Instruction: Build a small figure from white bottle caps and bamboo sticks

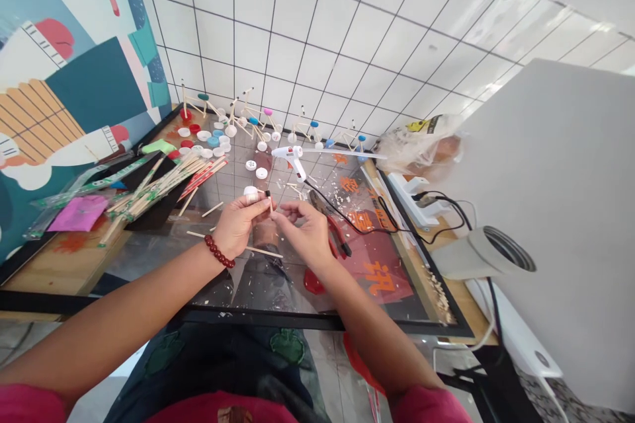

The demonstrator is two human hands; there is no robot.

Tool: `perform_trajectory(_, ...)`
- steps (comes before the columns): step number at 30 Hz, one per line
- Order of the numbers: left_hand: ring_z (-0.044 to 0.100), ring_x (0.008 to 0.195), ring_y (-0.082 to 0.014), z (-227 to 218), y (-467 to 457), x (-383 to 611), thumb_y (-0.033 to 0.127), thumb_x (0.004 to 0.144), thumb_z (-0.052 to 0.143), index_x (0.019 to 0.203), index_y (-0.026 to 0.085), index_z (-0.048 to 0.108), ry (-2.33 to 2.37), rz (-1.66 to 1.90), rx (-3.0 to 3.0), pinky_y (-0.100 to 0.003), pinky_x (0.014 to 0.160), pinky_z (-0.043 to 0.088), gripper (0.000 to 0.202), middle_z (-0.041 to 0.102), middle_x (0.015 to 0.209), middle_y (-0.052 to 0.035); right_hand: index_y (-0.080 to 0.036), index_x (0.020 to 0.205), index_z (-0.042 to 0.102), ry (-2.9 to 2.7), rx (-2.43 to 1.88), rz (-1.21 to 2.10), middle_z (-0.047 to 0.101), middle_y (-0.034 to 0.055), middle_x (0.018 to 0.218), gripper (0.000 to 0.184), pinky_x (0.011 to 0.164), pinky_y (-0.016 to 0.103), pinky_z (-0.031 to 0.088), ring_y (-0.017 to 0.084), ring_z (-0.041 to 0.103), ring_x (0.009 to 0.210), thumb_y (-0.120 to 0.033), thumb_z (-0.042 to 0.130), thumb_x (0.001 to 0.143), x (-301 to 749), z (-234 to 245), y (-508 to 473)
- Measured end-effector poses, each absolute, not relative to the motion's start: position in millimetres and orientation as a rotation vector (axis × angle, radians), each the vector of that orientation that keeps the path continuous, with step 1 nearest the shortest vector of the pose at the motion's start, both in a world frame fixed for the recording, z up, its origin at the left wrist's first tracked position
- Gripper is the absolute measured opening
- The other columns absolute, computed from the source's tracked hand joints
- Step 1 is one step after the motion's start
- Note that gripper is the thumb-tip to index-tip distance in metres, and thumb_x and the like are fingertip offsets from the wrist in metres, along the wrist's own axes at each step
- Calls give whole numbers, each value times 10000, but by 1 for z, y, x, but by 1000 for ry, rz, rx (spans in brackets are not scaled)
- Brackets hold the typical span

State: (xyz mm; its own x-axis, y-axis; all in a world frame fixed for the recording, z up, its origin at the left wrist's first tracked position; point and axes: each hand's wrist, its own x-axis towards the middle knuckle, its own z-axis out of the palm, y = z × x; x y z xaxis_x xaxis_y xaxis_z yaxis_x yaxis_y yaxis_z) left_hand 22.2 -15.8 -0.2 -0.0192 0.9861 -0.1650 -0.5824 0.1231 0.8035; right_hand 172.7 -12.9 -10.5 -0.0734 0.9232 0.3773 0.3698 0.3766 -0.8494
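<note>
Above the middle of the glass-topped table, my left hand (233,226), with a red bead bracelet at the wrist, pinches a short wooden stick (270,205). A small black piece (268,193) sits at the stick's upper end. My right hand (306,232) has its thumb and fingers closed around the stick's lower end. A white bottle cap (251,191) shows right at my left fingertips; whether I hold it or it lies behind them, I cannot tell. Just beyond lie two more white caps (261,173) and a white glue gun (290,158) with a long glue stick in it.
Several small stick-and-cap figures (268,120) stand along the tiled wall. Loose bottle caps (212,142) and a pile of chopsticks (153,188) lie left. Red-handled pliers (337,238) lie beside my right hand. The glue gun's black cord runs to a power strip (414,201) at right.
</note>
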Motion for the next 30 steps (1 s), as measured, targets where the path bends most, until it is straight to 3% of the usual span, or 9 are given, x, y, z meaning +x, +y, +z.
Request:
perform_trajectory(2,664,679,-134,1,-13,17,196,571,869,755,110,708,838,1379,540,-242,663,530,260,692,716,-29,-168,947,705,-1583,-1267,660,686,39,820,326,692,280,489,152,582,703,-460,661,807,188,-11,10)
perform_trajectory(9,617,568,-87,-1,-4,4,84,680,769,811,106,682,773,1345,366,-211,558,547,158,669,709,-13,-128,1060,683,-1677,-1737,513,692,157,1088,501,888,421,488,292,639,1002,-432,751,667,209,-9,123)
perform_trajectory(15,619,572,-85,-2,-1,1,67,736,726,841,92,685,748,1334,346,-196,547,549,116,668,716,-26,-156,876,712,-1739,-1650,584,720,63,834,272,797,362,504,235,661,806,-370,717,708,181,-9,152)
perform_trajectory(18,612,564,-82,-1,0,0,67,744,721,822,83,685,748,1331,339,-195,545,550,87,665,705,-31,-151,841,694,-1706,-1640,548,705,68,788,208,794,391,504,249,651,782,-327,662,735,177,-5,157)
perform_trajectory(25,593,546,-67,3,2,-2,33,724,709,765,92,676,813,1376,288,-148,488,495,80,650,659,-24,-157,1192,588,-1682,-1329,494,703,95,1025,425,812,385,509,228,640,844,-417,552,857,200,14,90)
perform_trajectory(30,576,510,-63,-3,3,0,59,686,749,765,81,690,883,1394,323,-145,455,469,101,666,655,-38,-175,1246,574,-1756,-1238,431,708,111,1098,407,848,373,506,241,656,949,-419,535,922,207,10,2)
